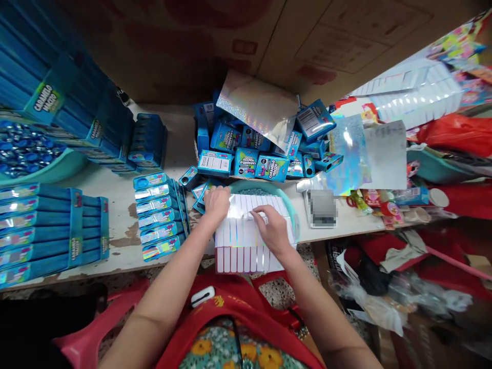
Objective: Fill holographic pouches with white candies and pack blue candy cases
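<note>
In front of me a shiny sheet with rows of white rectangles [234,233] lies over a turquoise basin [292,210] of small blue pieces. My right hand [273,229] is over the sheet, its thumb and forefinger pinched together around something pale and thin that I cannot make out. At the sheet's upper left corner is my left hand [217,203], fingers curled; what they hold, if anything, is hidden. Small blue candy boxes [203,192] lie just beside that hand. Behind both hands, a heap of similar blue boxes [246,161] sits under a loose holographic sheet [257,105].
Stacked blue boxes [161,218] stand to the left, with taller stacks [49,225] beyond. A basin of blue-wrapped candies [23,151] is at far left. On the right lie a pixelated device [322,209] and more holographic sheets [346,154]. A large cardboard box [172,51] rises behind.
</note>
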